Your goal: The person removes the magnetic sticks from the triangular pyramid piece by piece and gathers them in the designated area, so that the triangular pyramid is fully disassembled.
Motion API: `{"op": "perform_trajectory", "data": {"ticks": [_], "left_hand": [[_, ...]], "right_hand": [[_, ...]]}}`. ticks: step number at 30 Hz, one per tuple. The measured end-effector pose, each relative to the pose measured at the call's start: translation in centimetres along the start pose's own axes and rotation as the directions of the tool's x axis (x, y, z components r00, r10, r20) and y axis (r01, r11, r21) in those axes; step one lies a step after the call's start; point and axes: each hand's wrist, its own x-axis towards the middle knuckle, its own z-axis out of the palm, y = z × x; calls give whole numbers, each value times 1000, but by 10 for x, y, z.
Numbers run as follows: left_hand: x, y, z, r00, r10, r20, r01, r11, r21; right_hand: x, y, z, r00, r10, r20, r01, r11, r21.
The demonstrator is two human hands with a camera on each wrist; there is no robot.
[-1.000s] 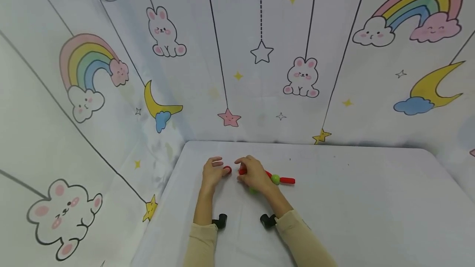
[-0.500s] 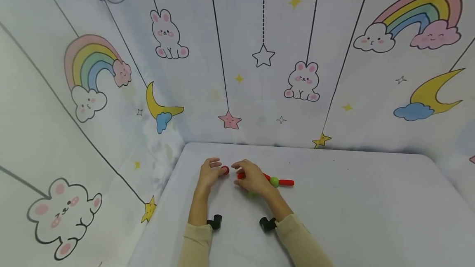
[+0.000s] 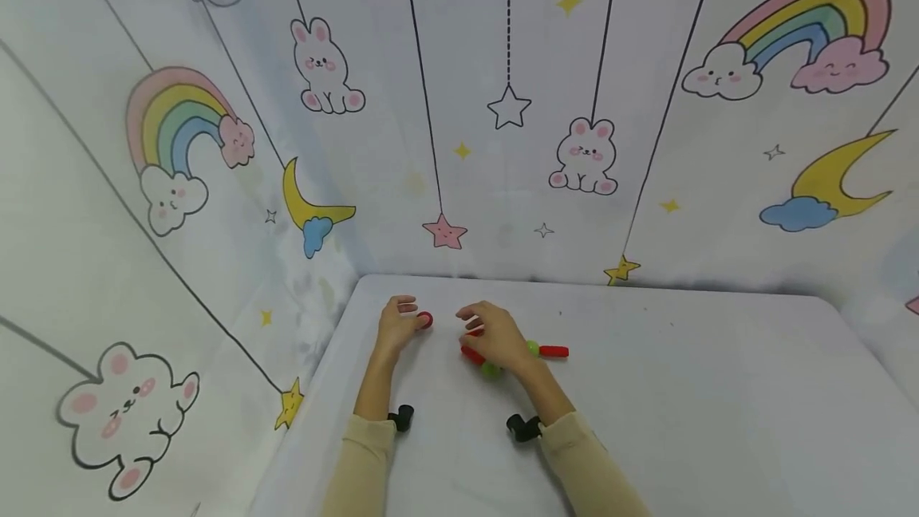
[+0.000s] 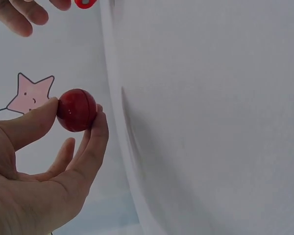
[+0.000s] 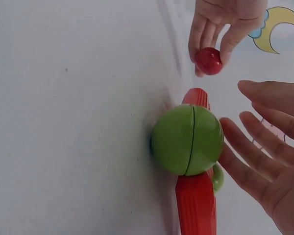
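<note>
White hangings [image 3: 488,46] printed with rabbits, stars, moons and rainbows enclose a pale, cloth-covered counter [image 3: 718,389], on which lies a red-and-green toy [image 5: 188,152] of ribbed red rods and seamed green balls.

A glossy red ball [image 4: 76,110] is to the left of the toy, well apart from it. The left hand [image 3: 396,329] pinches it near the fingertips: thumb on one side, forefinger on the other, the lower fingers loosely bent. The right hand [image 3: 497,335] is at the toy itself, fingers spread and lightly curved, thumb well away from them; it does not appear to grip anything, and whether a fingertip brushes the nearer green ball I cannot tell.

For a good hold, I would pinch the red ball squarely across its middle with soft, even pressure, since something so smooth and round would probably slip from an off-centre squeeze. Should the toy need steadying, a ribbed rod would likely give the right hand better purchase than a round green ball.
</note>
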Motion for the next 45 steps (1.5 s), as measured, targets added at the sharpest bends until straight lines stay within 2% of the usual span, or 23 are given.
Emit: {"op": "perform_trajectory", "data": {"ticks": [7,14,21,28,34,39,45], "left_hand": [[12,-2,0,997,45,-64,-45,999,2],[28,5,2,993,92,-70,-89,995,38],[43,-4,1,988,122,-94,-118,992,43],[53,-10,-4,982,153,-111,-142,985,97],[54,-11,-8,988,132,-74,-122,984,128],[56,-14,-10,992,103,-72,-90,983,159],[57,-15,-10,997,78,-27,-73,987,144]], "right_hand": [[-3,7,-8,998,35,-49,-32,997,63],[-2,11,-18,996,37,-79,-31,997,76],[-2,9,-23,996,34,-84,-27,996,84],[-3,6,-26,997,50,-65,-44,995,85],[-5,6,-28,993,95,-67,-92,994,56],[-6,5,-30,993,99,-69,-96,994,42],[-13,3,-31,991,113,-75,-111,993,38]]}}
